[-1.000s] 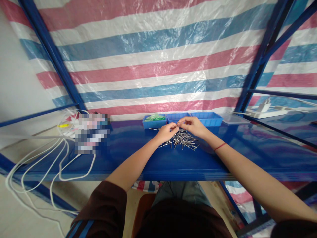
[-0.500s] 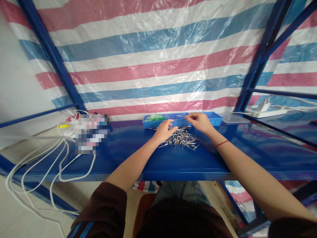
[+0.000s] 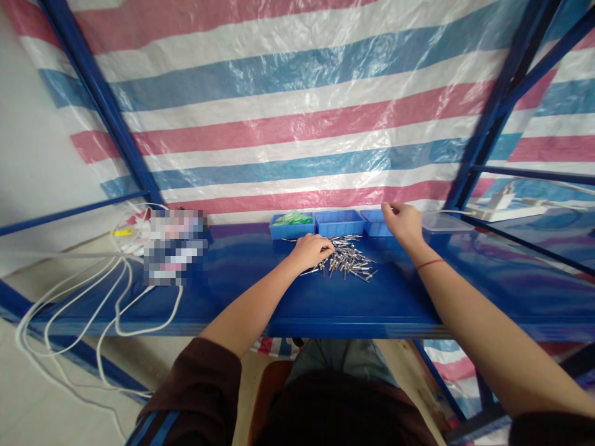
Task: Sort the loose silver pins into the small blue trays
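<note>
A loose pile of silver blind rivets (image 3: 349,260) lies on the blue tabletop. My left hand (image 3: 312,250) rests at the pile's left side, its fingers curled down and closed among the rivets; what they grip is hidden. Higher up on the right, my right hand (image 3: 405,224) is in front of the right blue bin (image 3: 375,225), with thumb and fingers drawn together. Anything held in that hand is hidden. Left of that bin stand the middle blue bin (image 3: 339,225) and the left blue bin (image 3: 284,231), which holds green plastic packets (image 3: 292,218).
A clear plastic lid or tray (image 3: 447,222) lies right of the bins, near a white power strip (image 3: 511,210). White cables (image 3: 121,297) loop over the table's left end beside a pixelated patch. Blue metal posts (image 3: 488,118) and a striped sheet (image 3: 297,111) stand behind.
My right hand has moved right from over the middle bin to the right bin; the thin rivet seen in its fingers is out of sight. My left hand has lowered and closed at the pile.
</note>
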Demonstrator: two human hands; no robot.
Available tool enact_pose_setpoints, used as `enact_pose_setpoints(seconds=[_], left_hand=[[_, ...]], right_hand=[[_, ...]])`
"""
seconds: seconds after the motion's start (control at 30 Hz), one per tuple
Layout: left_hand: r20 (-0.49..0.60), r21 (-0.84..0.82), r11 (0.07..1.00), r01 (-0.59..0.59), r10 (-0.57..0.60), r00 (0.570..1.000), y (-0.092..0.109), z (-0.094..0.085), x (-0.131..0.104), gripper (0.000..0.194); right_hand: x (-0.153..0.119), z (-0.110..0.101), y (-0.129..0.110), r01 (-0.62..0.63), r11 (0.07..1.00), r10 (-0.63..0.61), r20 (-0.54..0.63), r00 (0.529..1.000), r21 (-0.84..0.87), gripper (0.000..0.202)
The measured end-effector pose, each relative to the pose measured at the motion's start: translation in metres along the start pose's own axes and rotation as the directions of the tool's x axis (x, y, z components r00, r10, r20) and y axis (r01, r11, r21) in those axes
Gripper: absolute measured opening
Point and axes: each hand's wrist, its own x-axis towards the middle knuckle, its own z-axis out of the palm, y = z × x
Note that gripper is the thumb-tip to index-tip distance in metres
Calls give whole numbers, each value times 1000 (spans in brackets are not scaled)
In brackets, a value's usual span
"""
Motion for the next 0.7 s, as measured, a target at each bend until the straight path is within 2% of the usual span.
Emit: enact_pose_setpoints(seconds=[0.13, 0.23, 0.3, 0.37, 0.43, 0.53, 0.7], left_hand=[[26, 53, 998, -18, 16, 1000, 4, -4, -2, 20], [19, 89, 996, -5, 4, 1000, 9, -7, -4, 20], [-13, 100, 995, 10, -9, 1000, 11, -9, -4, 22], [-61, 94, 995, 33, -27, 998, 12, -10, -4, 25], [-105, 67, 997, 45, -38, 994, 11, -10, -2, 26], [-153, -21, 999, 37, -40, 987, 9, -10, 0, 24], [-204, -253, 968, 2, -55, 977, 9, -8, 1, 20]], right_hand=[[-9, 5, -17, 169, 983, -177, 107, 978, 75, 36], [-17, 9, -23, 258, 950, -293, 218, 931, 173, 33], [-22, 11, -26, 306, 909, -393, 339, 855, 283, 29], [-27, 13, -30, 312, 858, -485, 446, 752, 408, 26], [-31, 14, -34, 279, 813, -544, 494, 679, 511, 26], [-37, 15, -40, 232, 767, -574, 480, 663, 598, 27], [-41, 14, -47, 125, 744, -530, 465, 709, 656, 29]])
